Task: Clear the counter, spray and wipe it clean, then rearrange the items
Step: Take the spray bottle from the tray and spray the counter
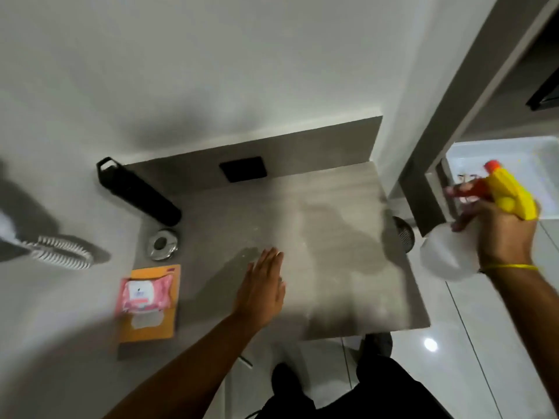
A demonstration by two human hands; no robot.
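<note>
Head cam, near to far: my left hand point(262, 285) is flat, fingers extended and together, palm down over the grey counter point(326, 237); can't tell if it touches the surface. Just left of that hand, near the counter's front edge: pink wipes pack point(145, 293) lying on an orange card point(151, 328). Beyond the pack, further left-forward of my hand: round chrome fitting point(162, 244) set in the counter. Past that, a black bottle point(137, 192) stands in the back-left corner against the wall. Straight ahead of my fingertips, on the grey upstand at the back: black square plate point(243, 169). Counter between my hand and the upstand is bare, faint pale streaks on it. My right hand point(499, 231) is off the counter's right edge, raised, wrapped around the neck of the spray bottle point(453, 255): white body below my fist, yellow head with orange trigger and nozzle above it, nozzle facing forward-left. Yellow band on that wrist. White tray point(508, 158) sits beyond the right hand. Frame is motion-blurred
</note>
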